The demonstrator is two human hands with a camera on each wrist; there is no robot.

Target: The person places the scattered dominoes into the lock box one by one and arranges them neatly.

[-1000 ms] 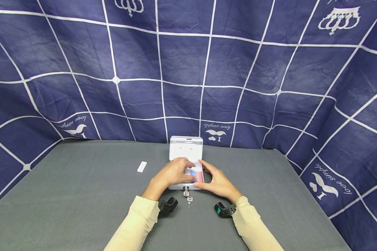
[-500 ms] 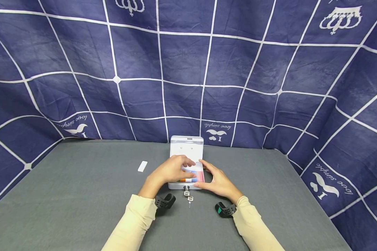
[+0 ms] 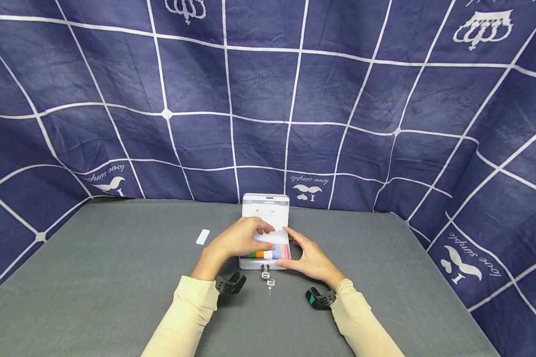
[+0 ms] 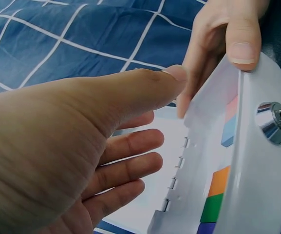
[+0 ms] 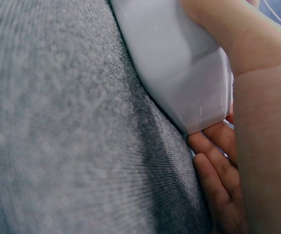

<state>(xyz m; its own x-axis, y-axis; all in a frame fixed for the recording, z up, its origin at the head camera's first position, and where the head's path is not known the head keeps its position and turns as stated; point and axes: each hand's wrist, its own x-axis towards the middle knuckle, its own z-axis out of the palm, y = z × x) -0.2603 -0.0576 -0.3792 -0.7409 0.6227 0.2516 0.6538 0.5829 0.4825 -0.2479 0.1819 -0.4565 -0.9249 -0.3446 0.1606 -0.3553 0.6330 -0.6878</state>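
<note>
A white lockable metal box (image 3: pixel 251 265) stands on the grey table with its hinged lid (image 3: pixel 265 210) raised. Along its front inner wall sit coloured blocks: purple (image 4: pixel 207 228), green (image 4: pixel 212 208), orange (image 4: pixel 220 180), light blue (image 4: pixel 229 131) and pink (image 4: pixel 232 106). White shows between orange and light blue. My left hand (image 3: pixel 238 239) hovers over the box's left part, thumb and fingers apart with nothing between them. My right hand (image 3: pixel 308 256) holds the box's right side, thumb on the front rim and fingers along the side wall.
A key sits in the front lock (image 4: pixel 272 122), with a second key (image 3: pixel 270 284) hanging below it on the table. Left of the box lies a flat white oblong piece (image 3: pixel 203 236). A blue checked cloth (image 3: pixel 196 144) hangs behind the table.
My left hand has drawn back a little to the left over the box, uncovering the orange and green blocks in the head view. My right hand has stayed on the box.
</note>
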